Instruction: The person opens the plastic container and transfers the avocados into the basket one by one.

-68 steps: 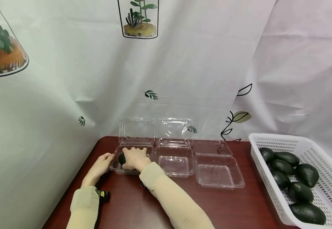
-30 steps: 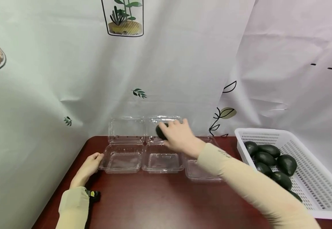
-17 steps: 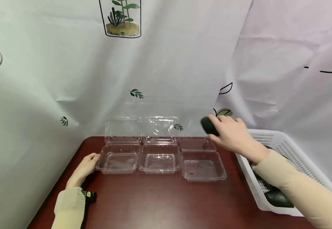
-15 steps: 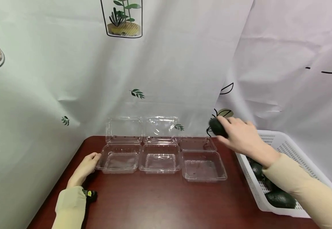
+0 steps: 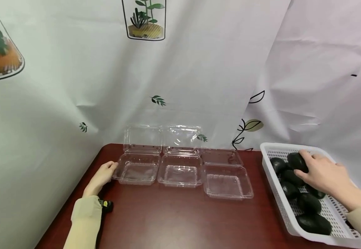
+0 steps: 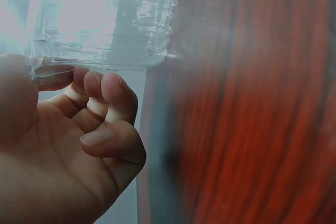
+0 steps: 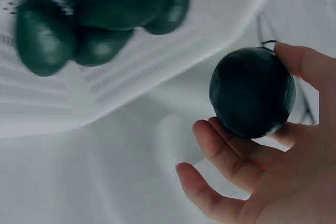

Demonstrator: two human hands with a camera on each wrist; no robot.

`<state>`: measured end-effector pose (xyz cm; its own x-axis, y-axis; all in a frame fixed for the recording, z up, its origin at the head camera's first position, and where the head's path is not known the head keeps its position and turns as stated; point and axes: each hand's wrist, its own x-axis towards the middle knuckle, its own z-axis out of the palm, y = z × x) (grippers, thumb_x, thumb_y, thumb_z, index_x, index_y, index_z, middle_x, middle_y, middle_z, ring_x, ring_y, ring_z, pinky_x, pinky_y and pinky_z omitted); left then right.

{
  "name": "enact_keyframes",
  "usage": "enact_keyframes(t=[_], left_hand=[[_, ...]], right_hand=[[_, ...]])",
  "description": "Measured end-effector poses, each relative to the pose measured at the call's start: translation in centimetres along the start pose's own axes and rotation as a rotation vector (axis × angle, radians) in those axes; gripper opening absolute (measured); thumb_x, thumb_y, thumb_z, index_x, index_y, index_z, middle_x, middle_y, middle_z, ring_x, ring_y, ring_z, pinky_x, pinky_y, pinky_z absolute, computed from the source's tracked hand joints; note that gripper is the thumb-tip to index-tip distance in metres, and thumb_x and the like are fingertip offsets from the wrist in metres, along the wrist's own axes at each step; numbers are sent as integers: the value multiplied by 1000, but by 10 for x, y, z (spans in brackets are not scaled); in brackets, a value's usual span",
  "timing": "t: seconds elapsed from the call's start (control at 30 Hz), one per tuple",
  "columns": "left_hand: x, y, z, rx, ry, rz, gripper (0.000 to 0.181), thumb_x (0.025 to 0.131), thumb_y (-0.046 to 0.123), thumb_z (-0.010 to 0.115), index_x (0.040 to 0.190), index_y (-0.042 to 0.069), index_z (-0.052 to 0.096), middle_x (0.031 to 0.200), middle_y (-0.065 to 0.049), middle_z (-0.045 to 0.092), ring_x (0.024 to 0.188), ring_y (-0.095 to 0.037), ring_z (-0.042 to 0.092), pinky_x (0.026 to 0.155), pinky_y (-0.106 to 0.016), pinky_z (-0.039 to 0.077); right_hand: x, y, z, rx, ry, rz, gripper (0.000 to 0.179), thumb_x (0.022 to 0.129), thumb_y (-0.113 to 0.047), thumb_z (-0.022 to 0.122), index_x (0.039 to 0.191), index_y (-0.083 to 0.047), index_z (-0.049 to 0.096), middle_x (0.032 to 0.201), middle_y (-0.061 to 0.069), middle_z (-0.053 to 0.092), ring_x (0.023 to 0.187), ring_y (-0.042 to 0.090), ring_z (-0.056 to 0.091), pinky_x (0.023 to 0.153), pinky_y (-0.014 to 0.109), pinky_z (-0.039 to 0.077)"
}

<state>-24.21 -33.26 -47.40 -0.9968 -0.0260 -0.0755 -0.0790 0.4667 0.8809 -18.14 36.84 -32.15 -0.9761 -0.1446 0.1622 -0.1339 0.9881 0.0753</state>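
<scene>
My right hand (image 5: pixel 323 174) grips a dark green avocado (image 5: pixel 297 162) above the white plastic basket (image 5: pixel 275 197). In the right wrist view the thumb and fingers hold the avocado (image 7: pixel 252 93) from both sides, apart from the others. Several more avocados (image 5: pixel 313 224) lie in the basket. At the far left, my left hand (image 5: pixel 101 176) pinches the left rim of the leftmost clear clamshell container (image 5: pixel 138 169). The left wrist view has the thumb and curled fingers (image 6: pixel 119 95) at the edge of that container (image 6: pixel 100 30). No avocado shows inside it.
Two more clear clamshells, the middle one (image 5: pixel 180 171) and the right one (image 5: pixel 228 181), stand beside the leftmost one with lids raised or folded back. All rest on a dark red table (image 5: pixel 174 214). A printed white curtain (image 5: pixel 199 69) hangs behind.
My right hand has lifted the avocado out of the leftmost container and carried it right, to over the basket. The left hand keeps its place at the container's rim.
</scene>
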Motion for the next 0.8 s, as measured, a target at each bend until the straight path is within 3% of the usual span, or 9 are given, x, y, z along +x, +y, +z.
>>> enact_keyframes(t=[0.2,0.33,0.5,0.8], left_hand=[[-3,-3,1,18,-1,-10,39,107,34,38,84,4,42,67,-2,38,53,-16,37,54,-33,37],[-2,-4,0,19,-6,2,39,107,37,38,86,4,44,67,-2,38,54,-16,37,55,-32,37],[1,-3,1,13,-10,-8,38,107,35,38,88,4,45,67,-1,38,54,-15,36,55,-31,37],[3,5,2,13,-19,0,38,107,35,37,88,3,43,72,-4,41,57,-17,39,57,-33,38]], right_hand=[[-3,14,16,-15,-145,-6,76,84,-43,71,135,4,40,119,42,49,104,59,50,67,71,41],[-5,19,28,48,-216,-42,77,83,-43,73,133,8,44,115,41,53,102,58,52,70,68,42],[-9,27,37,122,-256,-74,79,82,-40,75,133,11,42,112,38,57,99,57,55,71,63,45],[-19,42,38,127,-302,-62,78,81,-33,77,131,15,41,115,40,55,101,57,54,75,63,44]])
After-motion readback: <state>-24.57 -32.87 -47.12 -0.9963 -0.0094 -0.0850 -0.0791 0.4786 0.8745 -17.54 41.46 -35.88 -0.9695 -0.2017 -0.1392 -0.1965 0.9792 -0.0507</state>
